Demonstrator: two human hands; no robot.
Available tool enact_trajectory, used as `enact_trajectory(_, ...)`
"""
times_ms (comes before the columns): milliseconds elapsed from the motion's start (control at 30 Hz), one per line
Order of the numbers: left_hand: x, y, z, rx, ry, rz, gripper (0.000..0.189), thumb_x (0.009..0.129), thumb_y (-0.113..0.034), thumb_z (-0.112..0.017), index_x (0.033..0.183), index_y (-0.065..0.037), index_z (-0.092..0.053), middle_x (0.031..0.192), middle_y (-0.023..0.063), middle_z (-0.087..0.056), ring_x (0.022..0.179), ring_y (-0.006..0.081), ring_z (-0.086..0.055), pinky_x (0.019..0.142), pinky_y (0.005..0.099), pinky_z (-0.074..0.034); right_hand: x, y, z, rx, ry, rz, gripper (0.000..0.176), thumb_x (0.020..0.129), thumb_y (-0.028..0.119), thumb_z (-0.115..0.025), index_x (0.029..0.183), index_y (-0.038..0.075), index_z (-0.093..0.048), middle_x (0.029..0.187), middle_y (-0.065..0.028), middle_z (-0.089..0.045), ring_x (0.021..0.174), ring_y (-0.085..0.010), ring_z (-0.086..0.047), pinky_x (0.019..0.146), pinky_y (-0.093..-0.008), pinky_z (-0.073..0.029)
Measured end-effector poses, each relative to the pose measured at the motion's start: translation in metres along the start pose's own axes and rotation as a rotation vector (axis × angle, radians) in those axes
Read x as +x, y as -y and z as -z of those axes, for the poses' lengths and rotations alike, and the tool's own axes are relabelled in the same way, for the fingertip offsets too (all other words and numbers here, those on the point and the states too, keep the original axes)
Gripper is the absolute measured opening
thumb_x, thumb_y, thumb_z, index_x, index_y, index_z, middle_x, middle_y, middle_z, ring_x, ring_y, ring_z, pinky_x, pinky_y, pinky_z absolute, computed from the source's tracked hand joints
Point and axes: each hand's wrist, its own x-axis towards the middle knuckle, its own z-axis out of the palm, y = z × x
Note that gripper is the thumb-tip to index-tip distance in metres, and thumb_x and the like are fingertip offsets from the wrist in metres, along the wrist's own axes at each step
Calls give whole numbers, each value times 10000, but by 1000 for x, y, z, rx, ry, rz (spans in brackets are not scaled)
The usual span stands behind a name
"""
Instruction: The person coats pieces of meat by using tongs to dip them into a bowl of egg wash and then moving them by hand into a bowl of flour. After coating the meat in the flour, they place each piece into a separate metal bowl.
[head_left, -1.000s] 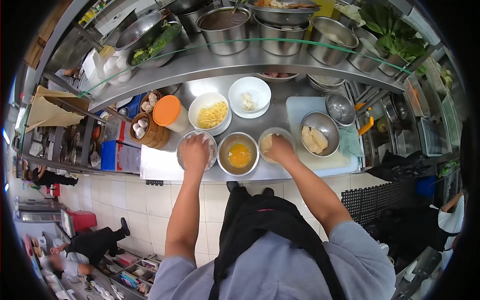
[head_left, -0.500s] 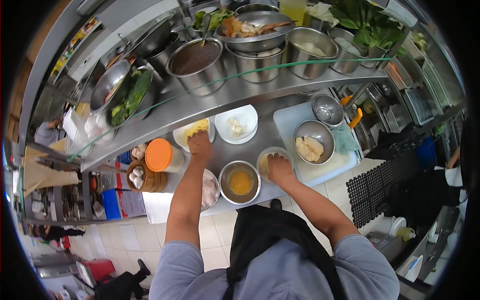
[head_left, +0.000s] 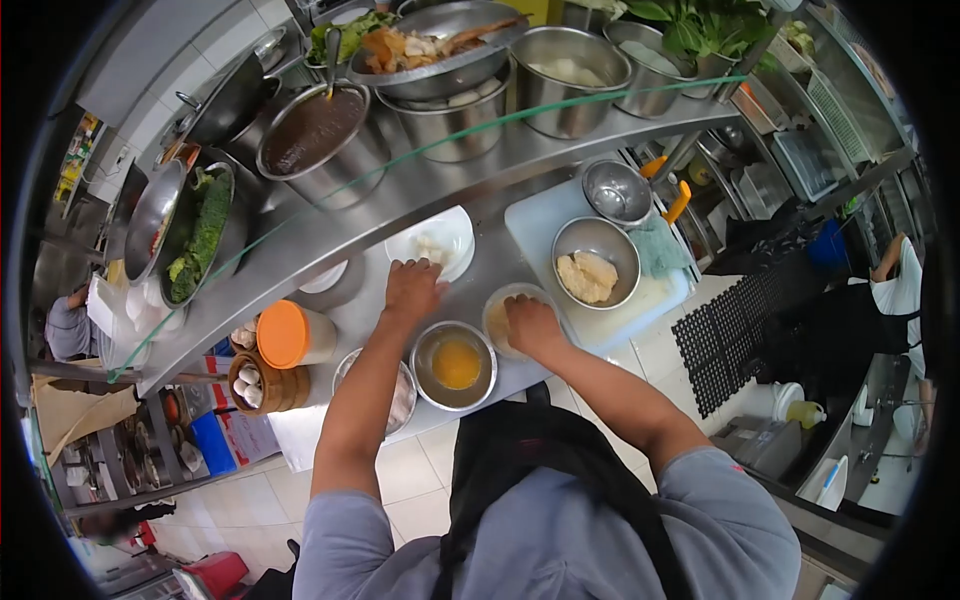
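Note:
My left hand (head_left: 415, 291) is at the near edge of a white bowl (head_left: 452, 236) with pale pieces in it, its fingers spread and nothing visible in them. My right hand (head_left: 532, 325) reaches into a bowl of pale crumbs (head_left: 497, 318); its fingers point down and their tips are hidden. Between my forearms stands a steel bowl with yellow liquid (head_left: 457, 367). A bowl of pale meat (head_left: 401, 400) is partly behind my left forearm. To the right, a steel bowl (head_left: 622, 236) holds a pale coated lump (head_left: 587, 277).
A steel shelf (head_left: 420, 190) with a glass edge crosses above the counter, bearing pots and greens. An orange-lidded tub (head_left: 284, 334) and bamboo steamer (head_left: 285, 388) stand left. A white cutting board (head_left: 545, 215) and cloth (head_left: 658, 247) lie right. Other people are at both sides.
My left hand has moved from the bowl of yellow shreds to the white bowl with pale pieces. My right hand stays at the crumb bowl. The whole view has shifted and turned.

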Motion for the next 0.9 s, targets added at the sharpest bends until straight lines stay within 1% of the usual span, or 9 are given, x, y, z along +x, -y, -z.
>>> enact_trajectory(133,8,-1,-11,93,34,70,257,960,-369,-636,1055,-157,-744,1039,58,-692,999,236,-667,889,430,-443,19,-23,15,165,136,0,331,765,188,-690,1053,24,-676,1030,-185,-705,961,-342,-699,829,-418,-569)
enact_trajectory(233,8,16,-15,180,41,142,286,989,-387,-588,1025,-154,-750,1044,53,-691,986,230,-668,870,428,-460,36,-36,41,477,465,46,282,756,181,-684,985,19,-706,1084,-232,-706,1042,-379,-684,879,-459,-550)
enact_trajectory(367,6,47,-22,225,53,260,280,961,-381,-632,1078,-147,-732,1067,50,-697,1041,234,-665,902,438,-459,42,-40,46,330,415,44,266,774,146,-643,992,11,-714,1082,-250,-707,1059,-392,-682,907,-473,-544)
enact_trajectory(433,-6,45,2,120,-223,252,340,923,-349,-690,1188,-137,-698,1114,58,-691,1098,256,-649,939,453,-464,44,-40,37,259,54,101,260,769,166,-626,968,41,-736,988,-212,-733,952,-393,-695,859,-460,-547)
enact_trajectory(567,-42,12,42,-69,-358,253,435,885,-259,-741,1293,-129,-668,1140,68,-684,1131,274,-616,967,449,-450,47,-33,5,401,265,118,273,796,163,-605,966,-8,-733,1013,-244,-728,958,-417,-695,895,-469,-544)
enact_trajectory(633,-67,-3,47,-82,-408,258,415,886,-244,-735,1279,-127,-674,1133,70,-684,1122,277,-616,965,447,-447,34,-27,-26,178,418,85,286,802,160,-606,931,-68,-723,979,-274,-723,922,-436,-696,900,-462,-548)
enact_trajectory(767,-126,-28,50,-162,-527,320,340,896,-177,-701,1231,-120,-693,1083,87,-687,1084,295,-616,941,457,-441,23,-19,-3,189,480,117,330,807,162,-625,1014,-85,-694,1061,-288,-706,1011,-425,-681,935,-457,-541)
enact_trajectory(833,-150,-36,53,-232,-573,377,291,911,-129,-659,1198,-96,-699,1044,104,-682,1059,319,-617,919,466,-446,22,-17,-1,196,208,165,423,801,178,-658,1158,-49,-648,1184,-280,-671,1130,-413,-640,977,-465,-526)
enact_trajectory(900,-179,-47,55,-213,-577,437,281,914,-116,-650,1189,-87,-700,1035,107,-681,1049,325,-617,914,461,-449,11,-10,5,141,151,182,473,797,196,-678,1206,-34,-620,1225,-274,-652,1171,-410,-616,991,-470,-518)
